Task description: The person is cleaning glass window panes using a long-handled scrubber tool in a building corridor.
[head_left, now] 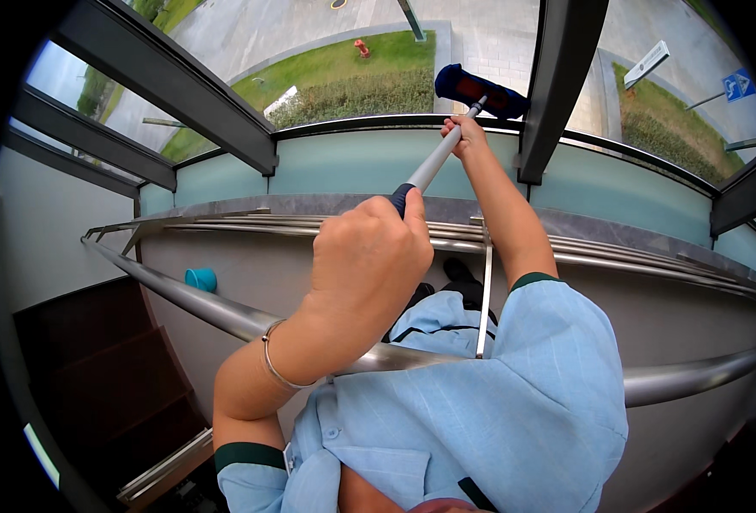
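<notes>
A flat mop with a grey pole (436, 162) reaches up and away from me toward the large window. Its blue mop head (510, 104), reddish in the middle, is at the glass beside a dark upright frame bar; whether it presses on the pane I cannot tell. My left hand (365, 252) is wrapped round the dark grip at the near end of the pole. Farther up, close below the head, my right hand (466, 135) closes on the same pole.
A thick steel handrail (224, 313) crosses in front of my body, with thinner rails (583, 250) beyond it along the window. Dark frame bars (164, 81) divide the panes. On the floor at left lies a teal bucket (200, 280), near brown steps (109, 368).
</notes>
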A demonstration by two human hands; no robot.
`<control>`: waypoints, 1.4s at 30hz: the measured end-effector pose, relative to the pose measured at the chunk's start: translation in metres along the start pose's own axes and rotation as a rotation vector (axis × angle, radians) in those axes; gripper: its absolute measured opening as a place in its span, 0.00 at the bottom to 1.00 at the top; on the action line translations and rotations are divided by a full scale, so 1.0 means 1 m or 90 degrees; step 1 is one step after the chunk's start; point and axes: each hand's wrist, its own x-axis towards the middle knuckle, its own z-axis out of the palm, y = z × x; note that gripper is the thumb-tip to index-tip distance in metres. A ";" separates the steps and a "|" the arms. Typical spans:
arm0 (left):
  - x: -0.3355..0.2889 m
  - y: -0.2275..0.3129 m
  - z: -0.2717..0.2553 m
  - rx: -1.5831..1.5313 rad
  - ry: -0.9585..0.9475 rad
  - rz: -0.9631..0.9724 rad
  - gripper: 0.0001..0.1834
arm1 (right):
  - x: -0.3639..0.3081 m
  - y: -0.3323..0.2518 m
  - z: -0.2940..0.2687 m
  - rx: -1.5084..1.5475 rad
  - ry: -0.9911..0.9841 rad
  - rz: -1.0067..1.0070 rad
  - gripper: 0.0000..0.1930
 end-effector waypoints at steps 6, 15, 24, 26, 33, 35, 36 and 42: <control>0.021 0.025 0.036 -0.018 0.001 0.015 0.16 | 0.012 0.005 -0.032 0.010 -0.015 0.033 0.09; 0.031 0.036 0.077 -0.021 -0.035 0.031 0.15 | 0.026 0.014 -0.060 0.079 0.006 0.094 0.22; 0.025 -0.003 0.049 -0.050 -0.038 -0.032 0.21 | 0.010 0.023 -0.048 0.087 -0.136 0.026 0.13; 0.017 -0.011 0.027 -0.039 -0.024 -0.042 0.22 | 0.009 0.020 -0.049 0.096 -0.218 0.047 0.12; -0.049 -0.048 -0.015 -0.035 0.036 -0.160 0.26 | -0.054 0.018 0.006 0.019 -0.435 0.101 0.18; -0.072 -0.061 -0.030 -0.060 0.069 -0.178 0.25 | -0.078 0.012 0.027 -0.026 -0.511 0.102 0.19; -0.085 -0.066 -0.040 -0.074 0.088 -0.188 0.24 | -0.088 0.011 0.037 -0.057 -0.554 0.089 0.20; -0.167 -0.084 -0.072 -0.188 0.173 -0.301 0.24 | -0.169 0.002 0.114 -0.210 -0.751 0.040 0.18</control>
